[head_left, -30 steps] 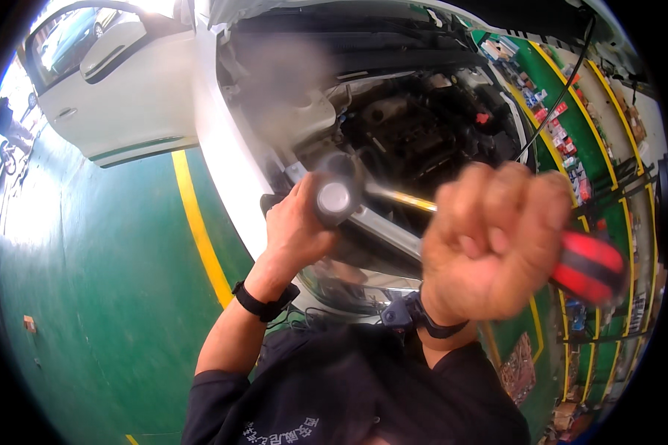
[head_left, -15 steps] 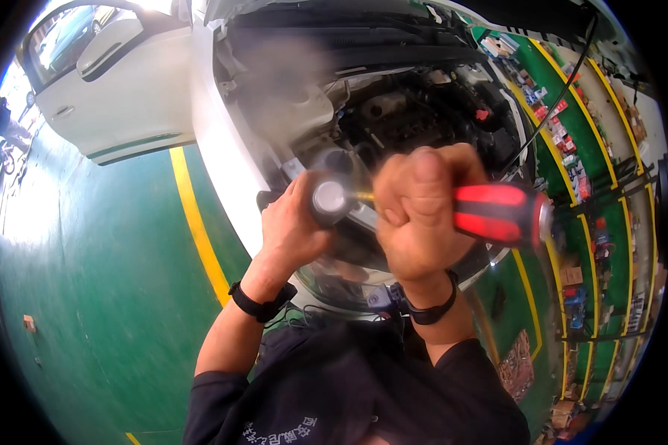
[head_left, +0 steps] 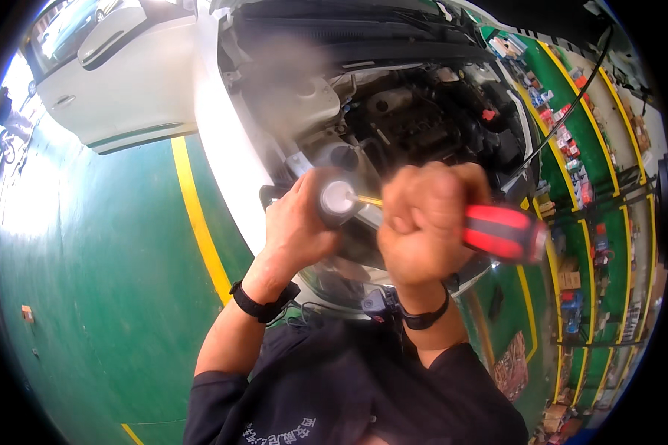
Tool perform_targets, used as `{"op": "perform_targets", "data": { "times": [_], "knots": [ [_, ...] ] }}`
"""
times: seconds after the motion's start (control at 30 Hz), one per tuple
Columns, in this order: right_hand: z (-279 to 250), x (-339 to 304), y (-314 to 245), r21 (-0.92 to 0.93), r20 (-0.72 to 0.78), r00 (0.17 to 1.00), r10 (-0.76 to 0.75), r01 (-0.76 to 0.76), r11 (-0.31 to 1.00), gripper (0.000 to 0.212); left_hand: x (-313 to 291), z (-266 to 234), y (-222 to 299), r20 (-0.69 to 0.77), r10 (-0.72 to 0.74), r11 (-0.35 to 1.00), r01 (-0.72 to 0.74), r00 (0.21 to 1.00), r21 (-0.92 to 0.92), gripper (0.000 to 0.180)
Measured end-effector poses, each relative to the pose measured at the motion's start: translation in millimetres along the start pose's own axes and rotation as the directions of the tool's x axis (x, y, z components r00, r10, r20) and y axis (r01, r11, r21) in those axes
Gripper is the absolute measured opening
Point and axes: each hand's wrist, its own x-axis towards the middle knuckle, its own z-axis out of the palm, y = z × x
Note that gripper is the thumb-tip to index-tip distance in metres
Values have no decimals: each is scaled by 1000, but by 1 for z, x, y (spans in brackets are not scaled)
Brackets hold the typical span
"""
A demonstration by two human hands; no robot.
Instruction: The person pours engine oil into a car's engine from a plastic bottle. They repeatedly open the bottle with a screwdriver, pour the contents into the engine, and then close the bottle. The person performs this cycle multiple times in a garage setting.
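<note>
My left hand (head_left: 293, 222) is wrapped around a dark cylindrical object with a round whitish end (head_left: 337, 199), which faces up toward me. What kind of object it is cannot be made out, as my fingers hide most of its body. My right hand (head_left: 427, 222) is closed in a fist on a screwdriver (head_left: 501, 231) with a red and black handle. The handle sticks out to the right of the fist. To the left, its thin yellowish shaft reaches the right side of the whitish end. Both hands are raised over the front of a car.
A white car (head_left: 226, 148) stands with its engine bay (head_left: 416, 122) exposed and its left-hand door (head_left: 126, 81) swung out. The green floor (head_left: 111, 297) carries yellow lines. Shelves with many boxes (head_left: 569, 280) line the right side. A black cable (head_left: 568, 107) runs beside the engine bay.
My right hand and the screwdriver have moved slightly right and down. The object in my left hand has shifted a little right. Both hands keep their hold.
</note>
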Motion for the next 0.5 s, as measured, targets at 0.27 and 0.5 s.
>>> {"op": "perform_targets", "data": {
  "times": [0.27, 0.5],
  "knots": [
    [-46, 1, 16, 507, -213, 916, 341, -194, 840, 29, -2, -2, 0, 2, -26, 1000, 27, 1000, -8, 66],
    [-70, -24, 20, 468, -134, 916, 378, -278, 839, 22, -3, -2, -1, -8, -41, 998, 40, 999, -37, 67]
  ]
}}
